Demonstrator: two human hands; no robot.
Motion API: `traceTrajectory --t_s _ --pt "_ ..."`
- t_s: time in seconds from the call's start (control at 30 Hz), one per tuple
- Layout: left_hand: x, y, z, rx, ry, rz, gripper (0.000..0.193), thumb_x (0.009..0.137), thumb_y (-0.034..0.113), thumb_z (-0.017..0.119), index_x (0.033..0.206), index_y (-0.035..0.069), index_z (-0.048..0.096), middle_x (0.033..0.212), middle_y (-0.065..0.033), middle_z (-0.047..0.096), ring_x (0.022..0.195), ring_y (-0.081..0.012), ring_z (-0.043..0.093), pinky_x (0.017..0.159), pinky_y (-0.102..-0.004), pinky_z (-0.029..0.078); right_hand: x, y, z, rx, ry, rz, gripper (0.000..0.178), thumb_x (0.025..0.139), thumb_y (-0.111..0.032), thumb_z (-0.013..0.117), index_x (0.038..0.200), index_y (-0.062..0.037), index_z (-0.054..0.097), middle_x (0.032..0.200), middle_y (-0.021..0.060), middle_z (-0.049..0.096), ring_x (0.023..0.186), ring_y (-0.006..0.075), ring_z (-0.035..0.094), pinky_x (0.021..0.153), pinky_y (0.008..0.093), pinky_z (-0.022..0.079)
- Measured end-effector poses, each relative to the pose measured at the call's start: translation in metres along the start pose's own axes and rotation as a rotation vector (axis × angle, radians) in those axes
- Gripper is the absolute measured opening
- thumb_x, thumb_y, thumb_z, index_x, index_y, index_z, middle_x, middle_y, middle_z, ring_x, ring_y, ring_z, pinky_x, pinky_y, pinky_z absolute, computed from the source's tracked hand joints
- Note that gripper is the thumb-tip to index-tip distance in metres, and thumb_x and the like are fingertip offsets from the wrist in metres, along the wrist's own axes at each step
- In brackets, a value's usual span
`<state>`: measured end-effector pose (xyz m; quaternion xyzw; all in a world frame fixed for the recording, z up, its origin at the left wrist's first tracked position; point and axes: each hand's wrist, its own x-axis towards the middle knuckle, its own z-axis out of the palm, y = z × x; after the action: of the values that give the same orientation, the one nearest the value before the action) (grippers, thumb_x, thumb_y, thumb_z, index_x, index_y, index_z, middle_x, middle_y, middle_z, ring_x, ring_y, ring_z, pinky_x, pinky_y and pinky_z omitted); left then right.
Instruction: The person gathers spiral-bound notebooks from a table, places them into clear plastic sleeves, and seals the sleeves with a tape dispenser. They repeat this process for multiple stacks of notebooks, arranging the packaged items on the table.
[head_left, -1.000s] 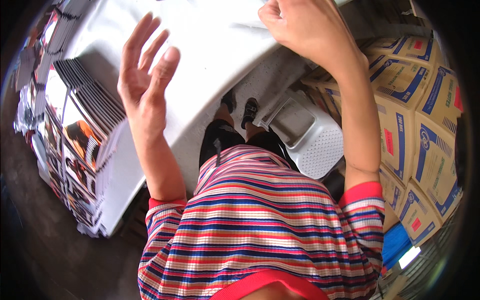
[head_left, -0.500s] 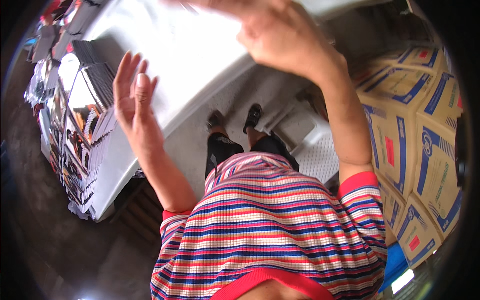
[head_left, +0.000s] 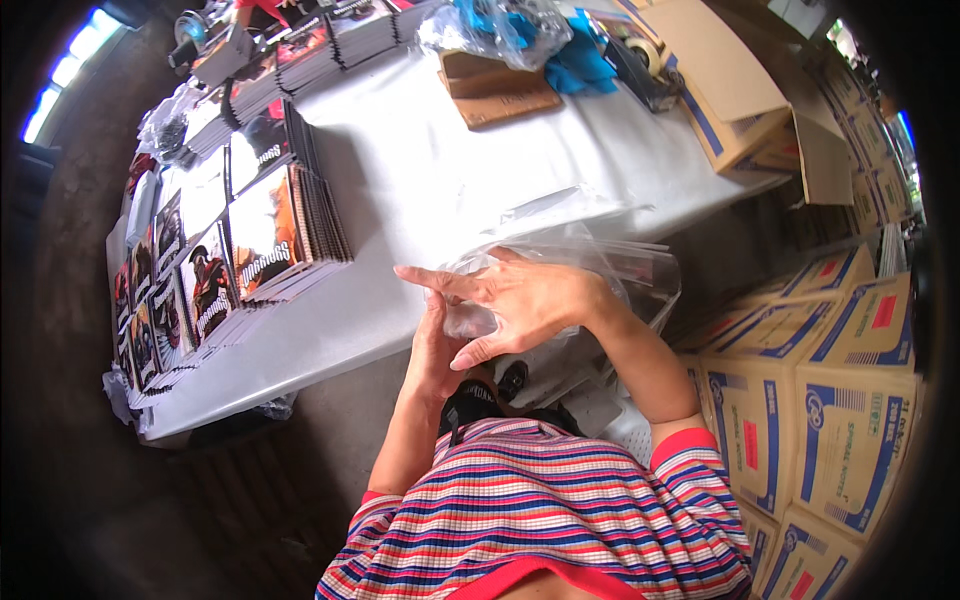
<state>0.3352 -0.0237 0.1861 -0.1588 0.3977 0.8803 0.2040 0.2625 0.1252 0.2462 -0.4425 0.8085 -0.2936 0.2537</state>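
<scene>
White tbl | notebk stacks | brn ctns | R fingers wide, at clr plastic | L fingers: can't tell

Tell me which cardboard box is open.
The open box is at the far right of the table. Its flaps spread outward, whereas the stacked boxes lower in the picture look closed.
</scene>
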Motion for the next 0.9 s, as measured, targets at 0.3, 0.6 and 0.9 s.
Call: traceTrajectory --t_s 0.3,0.6,0.9 --pt "0.033 0.037 -0.062 0.020 0.311 0.029 0.065 0.091 0.057 0.034 0.132 0.007 0.042 0.123 -0.0165 0.049 0.110 -0.0314 0.052 0.088 -0.0460 0.048 0.028 0.024 -0.041 -0.388 0.298 0.007 0.070 0.074 -0.033 0.069 0.136 -0.0252 0.038 0.109 0.0048 0.061 0.106 0.0156 0.057 0.108 0.0556 0.013" --pt "0.090 0.048 -0.151 0.263 0.391 -0.055 0.056 0.092 0.045 0.045 0.129 0.003 0.043 0.115 -0.0136 0.055 0.102 -0.0256 0.056 0.076 -0.0395 0.050 -0.049 0.123 -0.014 -0.315 0.770 0.721 0.100 0.062 -0.052 0.075 0.143 -0.0242 0.023 0.141 0.0187 0.028 0.128 0.0321 0.036 0.105 0.0518 0.023" --pt "0.112 0.062 -0.158 0.990 0.539 0.517 0.057 0.076 -0.012 0.046 0.129 0.008 0.045 0.085 -0.0079 0.057 0.074 -0.0146 0.057 0.064 -0.0243 0.046 0.006 0.081 0.085 0.608 0.597 0.593 0.077 0.074 -0.004 0.070 0.139 -0.0132 0.029 0.103 0.0132 0.064 0.083 0.0152 0.061 0.070 0.0253 0.051"
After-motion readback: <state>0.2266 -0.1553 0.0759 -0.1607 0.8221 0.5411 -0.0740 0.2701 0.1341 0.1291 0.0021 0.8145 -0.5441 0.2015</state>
